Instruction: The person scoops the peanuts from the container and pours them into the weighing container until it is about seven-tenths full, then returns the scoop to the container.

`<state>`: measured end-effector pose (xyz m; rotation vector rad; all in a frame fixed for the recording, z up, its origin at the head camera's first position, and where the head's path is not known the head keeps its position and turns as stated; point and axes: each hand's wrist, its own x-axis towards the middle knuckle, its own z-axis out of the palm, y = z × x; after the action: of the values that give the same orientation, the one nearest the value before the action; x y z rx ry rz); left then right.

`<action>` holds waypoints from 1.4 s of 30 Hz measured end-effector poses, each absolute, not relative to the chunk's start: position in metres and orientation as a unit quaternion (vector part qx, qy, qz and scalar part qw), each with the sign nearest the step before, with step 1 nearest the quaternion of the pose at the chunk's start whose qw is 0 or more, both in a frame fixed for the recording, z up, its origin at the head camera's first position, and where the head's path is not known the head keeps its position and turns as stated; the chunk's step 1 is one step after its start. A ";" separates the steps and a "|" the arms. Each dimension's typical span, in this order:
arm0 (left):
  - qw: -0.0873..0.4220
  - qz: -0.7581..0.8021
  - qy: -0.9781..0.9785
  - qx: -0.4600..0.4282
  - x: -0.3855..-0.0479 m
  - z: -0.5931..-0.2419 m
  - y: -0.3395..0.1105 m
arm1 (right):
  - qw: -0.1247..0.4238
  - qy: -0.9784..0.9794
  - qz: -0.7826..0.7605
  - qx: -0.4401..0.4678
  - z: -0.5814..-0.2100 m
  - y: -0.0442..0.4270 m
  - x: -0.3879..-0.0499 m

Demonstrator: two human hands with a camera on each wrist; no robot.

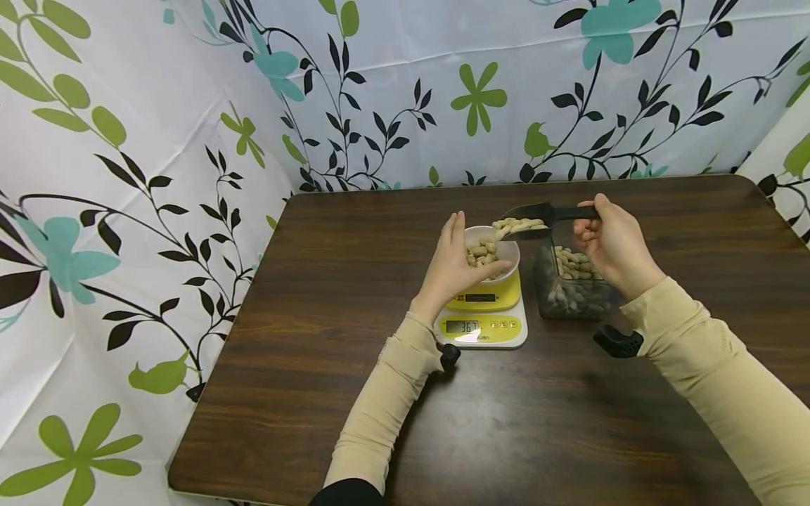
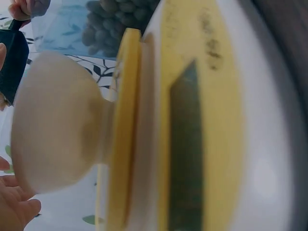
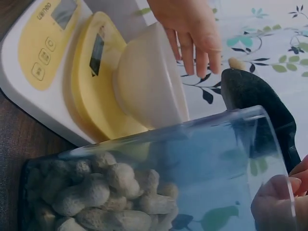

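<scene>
My right hand (image 1: pixel 612 242) grips the handle of a black scoop (image 1: pixel 549 213), which carries several unshelled peanuts (image 1: pixel 517 226) over the right rim of a white bowl (image 1: pixel 515 258). Beside the bowl's left side is my left hand (image 1: pixel 446 266), fingers straight and thumb spread along the near rim; whether it touches the bowl I cannot tell. Peanuts lie inside the bowl. It stands on a yellow and white kitchen scale (image 1: pixel 481 337), whose display reads about 36.7. In the right wrist view, one peanut (image 3: pixel 236 64) shows at the scoop's tip.
A clear plastic container (image 1: pixel 572 309) of peanuts stands right of the scale, under my right hand. The dark wooden table (image 1: pixel 342 281) extends around them. A patterned white curtain (image 1: pixel 405 91) hangs behind and to the left.
</scene>
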<state>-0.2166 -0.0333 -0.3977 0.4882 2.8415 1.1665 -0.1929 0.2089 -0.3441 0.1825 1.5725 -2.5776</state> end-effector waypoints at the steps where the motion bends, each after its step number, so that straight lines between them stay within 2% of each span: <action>1: 0.018 0.377 0.913 0.156 -0.216 -0.399 -0.034 | 0.059 0.526 -0.846 0.061 -0.345 0.209 -0.193; 7: 0.023 0.374 0.914 0.153 -0.214 -0.407 -0.037 | 0.056 0.573 -0.815 0.055 -0.349 0.205 -0.196; 16: 0.019 0.349 0.923 0.162 -0.214 -0.414 -0.036 | 0.021 0.641 -0.767 0.013 -0.354 0.198 -0.196; 31: 0.023 0.349 0.924 0.154 -0.211 -0.414 -0.036 | -0.020 0.563 -0.826 -0.033 -0.353 0.196 -0.192; 42: 0.021 0.349 0.923 0.158 -0.210 -0.414 -0.037 | -0.013 0.535 -0.844 -0.030 -0.352 0.199 -0.190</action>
<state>-0.2097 -0.0373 -0.4143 0.4888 2.8635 1.0826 -0.1901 0.1989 -0.3522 -0.0958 1.6940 -2.6755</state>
